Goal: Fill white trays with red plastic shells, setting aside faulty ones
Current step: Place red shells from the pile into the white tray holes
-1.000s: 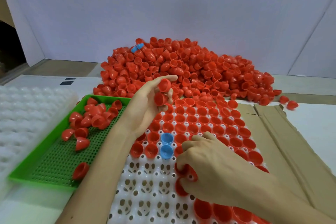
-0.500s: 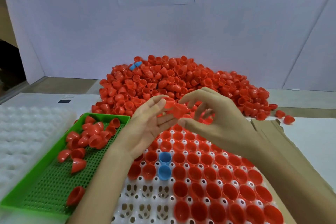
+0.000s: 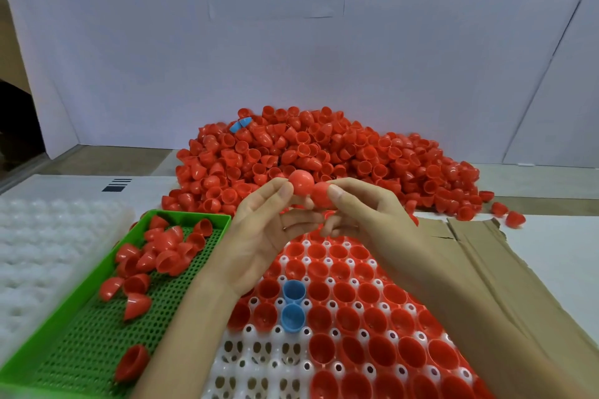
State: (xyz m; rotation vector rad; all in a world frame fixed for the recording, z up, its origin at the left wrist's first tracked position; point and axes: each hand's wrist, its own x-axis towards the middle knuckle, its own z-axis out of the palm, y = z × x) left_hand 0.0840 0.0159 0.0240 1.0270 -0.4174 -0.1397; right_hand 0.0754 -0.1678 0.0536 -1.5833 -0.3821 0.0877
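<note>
- Holding two shells by the fingertips is the weak point. The left hand (image 3: 259,236) pinches a shell (image 3: 301,183) between thumb and fingers, the right hand (image 3: 366,214) pinches a second shell (image 3: 321,194) the same way, and the two domes touch
- Both are up in the air over the far end of the white tray (image 3: 259,366), just in front of the pile (image 3: 324,152). A slip would likely send one back into the pile unchecked, or down onto the seated shells (image 3: 372,295), tipping them
- Smooth, rounded plastic gives little to grip, so pressing the domes together could squirt one out sideways
- Only the domed backs face the camera, so I judge that a cracked rim or an inner flaw could pass unseen unless each shell is turned
- A reject dropped short of the green tray (image 3: 84,343) could land in a bare pocket of the white tray — and be taken for a good one
- Two blue shells (image 3: 293,291) sit among the red in the white tray. Whether they belong is unclear, but they look like a mix-up
- Shells are glossy red half-eggs, seemingly thin-walled, rounded at one end and open at the other. Those in the tray sit rim up, one per pocket — the far and right parts are filled, the near-left pockets bare
</note>
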